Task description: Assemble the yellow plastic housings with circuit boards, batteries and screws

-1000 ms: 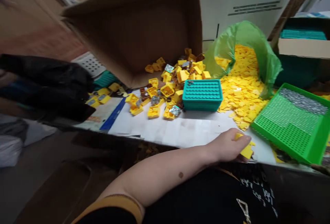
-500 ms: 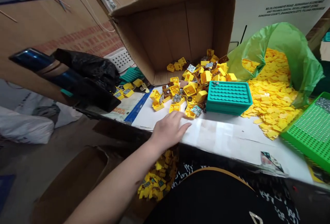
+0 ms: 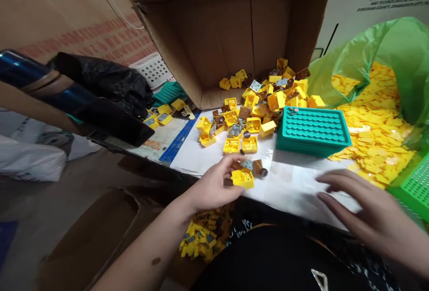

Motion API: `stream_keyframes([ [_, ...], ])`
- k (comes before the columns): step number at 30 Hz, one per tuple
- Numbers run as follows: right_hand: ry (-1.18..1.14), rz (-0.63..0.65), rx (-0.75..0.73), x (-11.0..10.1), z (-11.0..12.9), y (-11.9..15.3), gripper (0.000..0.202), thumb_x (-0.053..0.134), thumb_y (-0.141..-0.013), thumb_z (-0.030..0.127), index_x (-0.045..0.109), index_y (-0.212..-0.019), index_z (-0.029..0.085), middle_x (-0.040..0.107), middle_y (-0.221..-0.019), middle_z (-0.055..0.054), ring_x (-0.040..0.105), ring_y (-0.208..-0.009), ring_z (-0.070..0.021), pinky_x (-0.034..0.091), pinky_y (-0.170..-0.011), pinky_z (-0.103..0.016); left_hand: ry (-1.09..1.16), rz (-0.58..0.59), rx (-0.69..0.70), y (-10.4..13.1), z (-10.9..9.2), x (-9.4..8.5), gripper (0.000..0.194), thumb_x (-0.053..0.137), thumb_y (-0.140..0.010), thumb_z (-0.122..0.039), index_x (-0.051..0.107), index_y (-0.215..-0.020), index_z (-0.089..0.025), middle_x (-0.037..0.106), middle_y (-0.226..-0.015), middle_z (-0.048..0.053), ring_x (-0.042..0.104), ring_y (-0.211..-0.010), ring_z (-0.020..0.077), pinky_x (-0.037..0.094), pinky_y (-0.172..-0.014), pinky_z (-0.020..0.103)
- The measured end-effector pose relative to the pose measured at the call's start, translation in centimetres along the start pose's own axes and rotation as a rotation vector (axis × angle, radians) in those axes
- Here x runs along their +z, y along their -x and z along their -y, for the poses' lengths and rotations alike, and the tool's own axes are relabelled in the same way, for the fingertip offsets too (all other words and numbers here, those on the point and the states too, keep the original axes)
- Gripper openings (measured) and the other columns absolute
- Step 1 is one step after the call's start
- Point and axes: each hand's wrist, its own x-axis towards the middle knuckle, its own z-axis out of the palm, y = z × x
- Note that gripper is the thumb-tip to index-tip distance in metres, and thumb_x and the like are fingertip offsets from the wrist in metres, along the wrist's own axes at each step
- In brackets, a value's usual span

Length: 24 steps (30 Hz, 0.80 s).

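Two bare hands over a white, smooth-faced bench top [image 3: 191, 157]. Left hand [image 3: 212, 188]: thumb and fingers pinch a yellow plastic casing [image 3: 246, 181], boxy and hollow, at the near edge, left of the right hand. At its far side: a greyish circuit board [image 3: 248, 164], a brown square plate [image 3: 258, 166] and, farther right, a dark round disc [image 3: 263, 172]. Right hand [image 3: 375, 208]: motion-blurred, near right, thumb spread from the fingers, which curve loosely; can't tell the gaps between them. Far of the left hand: jumbled heap of glossy yellow casings [image 3: 276, 101], partly inside a tipped brown cardboard box [image 3: 217, 27]. Right of heap: rectangular teal plastic tray stack [image 3: 311, 141], top ridged in wavy rows. Far right: crinkly translucent green bag [image 3: 400, 29], thin flat yellow chips [image 3: 385, 125] spilling out. Right edge: bright green perforated tray [image 3: 418, 181], cut off by frame.
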Motion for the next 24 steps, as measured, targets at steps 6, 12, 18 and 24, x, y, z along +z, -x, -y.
stream_keyframes([
  [6,0.0,0.375,-0.167,7.7,1.7,-10.5,0.062,0.045,-0.078,0.009,0.029,-0.137,0.023,0.037,-0.139,-0.008,0.054,-0.107,-0.0197,0.048,-0.084,-0.033,0.87,0.131,-0.014,-0.4,0.4,-1.4,0.067,0.059,-0.067,-0.029,0.037,-0.129,-0.017,0.063,-0.089,0.007,0.061,-0.073,0.0191,0.046,-0.064,0.03],
  [12,0.065,0.404,-0.035,8.7,2.3,-10.9,0.021,0.043,-0.088,0.026,0.056,-0.103,0.018,0.058,-0.094,-0.007,0.058,-0.083,-0.0181,0.046,-0.071,-0.029,1.106,-0.185,0.005,-2.0,-0.7,-2.5,0.059,0.057,-0.065,-0.022,0.045,-0.123,-0.015,0.062,-0.09,0.005,0.061,-0.071,0.0156,0.046,-0.057,0.023],
  [18,0.273,0.191,0.089,5.2,-0.8,-4.8,0.023,0.038,-0.089,0.022,0.054,-0.105,0.019,0.054,-0.092,-0.006,0.056,-0.074,-0.0155,0.043,-0.062,-0.027,0.799,-0.044,0.074,-3.7,-1.6,-1.3,0.059,0.066,-0.063,-0.022,0.047,-0.118,-0.02,0.062,-0.091,0.005,0.059,-0.075,0.0151,0.045,-0.064,0.024],
  [24,0.58,-0.113,0.096,1.0,-2.6,0.2,0.03,0.046,-0.088,0.031,0.055,-0.111,0.014,0.056,-0.096,-0.012,0.056,-0.076,-0.0219,0.045,-0.065,-0.036,0.669,0.035,0.031,-4.3,-1.6,0.9,0.058,0.07,-0.065,-0.019,0.047,-0.118,-0.024,0.055,-0.107,0.006,0.056,-0.092,0.0168,0.044,-0.078,0.029],
])
